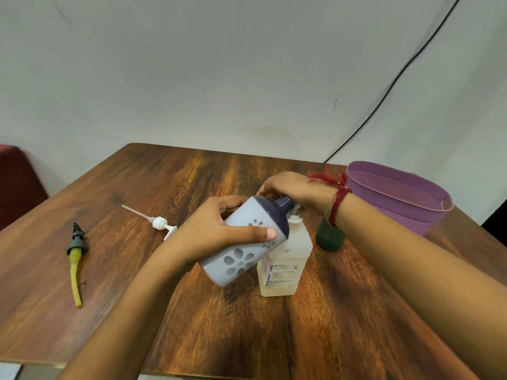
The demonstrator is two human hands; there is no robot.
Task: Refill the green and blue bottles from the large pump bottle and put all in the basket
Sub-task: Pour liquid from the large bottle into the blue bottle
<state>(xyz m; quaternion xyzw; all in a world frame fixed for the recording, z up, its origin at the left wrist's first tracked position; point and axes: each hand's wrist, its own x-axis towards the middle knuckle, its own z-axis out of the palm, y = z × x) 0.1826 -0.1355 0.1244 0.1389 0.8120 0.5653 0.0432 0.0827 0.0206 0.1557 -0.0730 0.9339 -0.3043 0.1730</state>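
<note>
My left hand (216,229) grips the blue bottle (241,259), a pale blue body with flower marks and a dark blue top. The bottle is tilted, and its open neck points at the white pump head of the large pump bottle (285,264). That translucent bottle stands upright on the table. My right hand (290,187) lies over its pump head with fingers curled down around it. The dark green bottle (329,237) stands just behind, partly hidden by my right wrist. The purple basket (411,218) sits at the right with nothing visible inside.
A white pump with its tube (160,223) lies on the wooden table (192,174) to the left of my hands. Further left lies a dark pump with a yellow tube (75,250). A black cable (384,94) runs down the wall. A red seat (16,182) stands at the far left.
</note>
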